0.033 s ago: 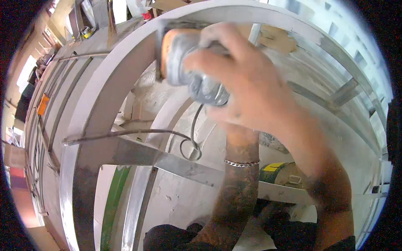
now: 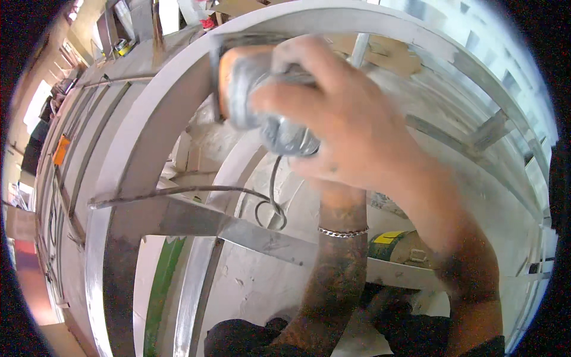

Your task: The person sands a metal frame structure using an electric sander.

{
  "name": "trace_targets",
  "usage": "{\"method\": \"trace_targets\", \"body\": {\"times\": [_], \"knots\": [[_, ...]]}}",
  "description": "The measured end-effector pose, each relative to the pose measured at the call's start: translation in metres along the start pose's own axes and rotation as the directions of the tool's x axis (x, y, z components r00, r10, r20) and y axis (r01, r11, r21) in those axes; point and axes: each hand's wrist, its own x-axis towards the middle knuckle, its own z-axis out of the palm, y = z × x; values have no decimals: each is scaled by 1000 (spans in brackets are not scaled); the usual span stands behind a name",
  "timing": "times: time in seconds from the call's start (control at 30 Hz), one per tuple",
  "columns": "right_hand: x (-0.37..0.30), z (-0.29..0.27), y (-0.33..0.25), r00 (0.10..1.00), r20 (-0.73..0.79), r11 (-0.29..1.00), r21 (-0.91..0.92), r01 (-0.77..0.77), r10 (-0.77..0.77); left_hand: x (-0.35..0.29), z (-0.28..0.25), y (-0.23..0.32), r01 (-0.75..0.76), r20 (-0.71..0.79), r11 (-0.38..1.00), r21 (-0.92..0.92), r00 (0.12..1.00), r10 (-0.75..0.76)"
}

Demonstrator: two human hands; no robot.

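A grey and orange electric sander (image 2: 245, 89) is in my right hand (image 2: 345, 107), whose fingers wrap over its top and side. The sander's flat pad lies against the inner face of a curved grey metal frame (image 2: 134, 143). Coming up from below, my left forearm (image 2: 343, 268) wears a chain bracelet (image 2: 344, 232). My left hand is mostly hidden behind the right hand and the sander, so its fingers do not show. A dark power cord (image 2: 272, 190) hangs from the tool, loops once and runs left over the frame.
A flat crossbar (image 2: 267, 241) spans the frame below the sander. A green strip (image 2: 163, 285) shows between bars at lower left. Beside my right forearm sits a brown and green object with a yellow label (image 2: 395, 245). Cardboard (image 2: 386, 53) lies on the far floor; more metal bars (image 2: 98, 119) stand left.
The sander and my right hand have shifted slightly left and down along the curved frame. The cord's upper part moved with them.
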Motion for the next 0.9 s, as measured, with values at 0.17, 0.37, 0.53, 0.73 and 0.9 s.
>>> {"method": "trace_targets", "body": {"times": [0.17,0.37,0.53,0.73,0.9], "knots": [[3,2,2,997,-25,994,85,73,-71,-1,2,6,-1,8,1000,-20,1000,2],[3,-5,6,996,-28,997,3,-83,83,5,4,3,16,25,1000,19,1000,-17],[3,2,3,998,-6,998,14,55,-55,-1,2,4,-7,1,1000,-2,1000,7],[3,1,4,1000,-17,993,113,19,-17,-2,0,10,-9,2,1000,1,1000,9],[3,2,-3,999,-35,999,33,10,-9,0,2,5,-7,-1,1000,18,1000,7]]}}
